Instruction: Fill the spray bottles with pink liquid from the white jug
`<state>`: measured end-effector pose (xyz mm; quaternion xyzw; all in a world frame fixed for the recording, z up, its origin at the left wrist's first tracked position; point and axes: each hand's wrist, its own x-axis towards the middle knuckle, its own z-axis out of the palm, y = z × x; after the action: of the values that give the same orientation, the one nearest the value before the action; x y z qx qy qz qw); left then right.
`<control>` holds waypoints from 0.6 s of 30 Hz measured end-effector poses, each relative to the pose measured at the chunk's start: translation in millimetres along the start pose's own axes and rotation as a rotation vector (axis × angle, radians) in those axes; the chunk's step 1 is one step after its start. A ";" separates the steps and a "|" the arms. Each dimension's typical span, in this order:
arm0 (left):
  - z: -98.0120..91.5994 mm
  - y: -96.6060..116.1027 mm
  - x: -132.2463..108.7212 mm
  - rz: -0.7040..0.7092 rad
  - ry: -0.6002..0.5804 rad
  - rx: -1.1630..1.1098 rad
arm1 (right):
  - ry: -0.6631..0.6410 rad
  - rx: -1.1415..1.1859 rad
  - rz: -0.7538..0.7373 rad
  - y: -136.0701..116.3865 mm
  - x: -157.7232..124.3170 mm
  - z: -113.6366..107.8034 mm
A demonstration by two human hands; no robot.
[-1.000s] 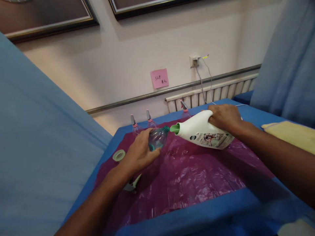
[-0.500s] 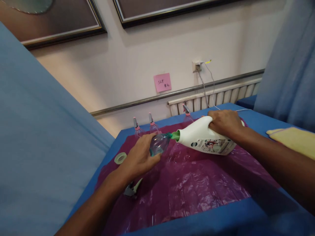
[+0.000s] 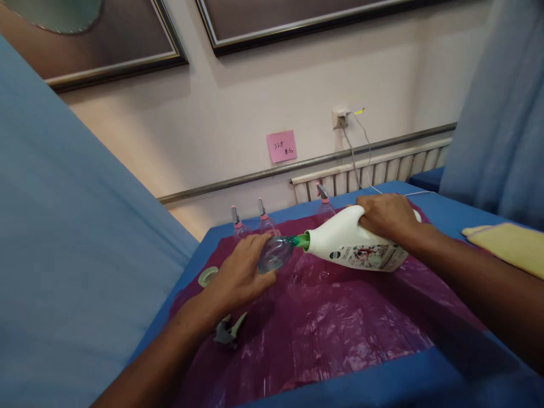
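My left hand [image 3: 240,269] is wrapped round a clear bluish bottle [image 3: 276,254], tilted with its green neck to the right. In my right hand [image 3: 385,214] is the handle of a large white jug [image 3: 352,243] with a printed label, lying nearly on its side. The jug's green mouth meets the bottle's neck; whether liquid flows between them is too small to tell. A grey and pale green spray head [image 3: 227,331] lies below my left wrist. Beyond that wrist is a pale round cap [image 3: 208,276].
Three pink-collared spray bottles [image 3: 241,229] stand at the back of the purple plastic sheet [image 3: 335,317] on a blue surface [image 3: 361,385]. A yellow cloth [image 3: 510,243] lies right. Blue curtains [image 3: 76,226] hang at both sides; a cable [image 3: 352,153] runs from the wall socket.
The view has shifted slightly, so everything sits a little lower. Both hands keep their holds, and the bottle's neck and jug's mouth remain together.
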<state>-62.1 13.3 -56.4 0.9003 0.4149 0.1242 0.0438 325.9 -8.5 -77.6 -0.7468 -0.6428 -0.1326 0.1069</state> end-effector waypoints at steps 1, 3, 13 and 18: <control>0.3 0.4 -0.3 -0.006 -0.004 0.005 | 0.001 0.002 -0.001 -0.2 -0.1 -0.1; 1.0 0.5 -1.0 -0.013 -0.010 0.009 | 0.002 0.005 -0.009 -0.3 -0.1 0.6; -6.3 -0.6 -2.5 0.013 -0.040 0.063 | -0.039 -0.004 -0.016 -5.2 1.8 -0.7; -6.9 -2.4 -0.4 0.081 -0.020 0.086 | -0.037 -0.021 -0.020 -6.9 0.9 -1.2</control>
<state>-65.9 14.4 -50.3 0.9186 0.3825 0.0990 0.0039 319.2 -7.0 -76.2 -0.7437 -0.6509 -0.1265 0.0856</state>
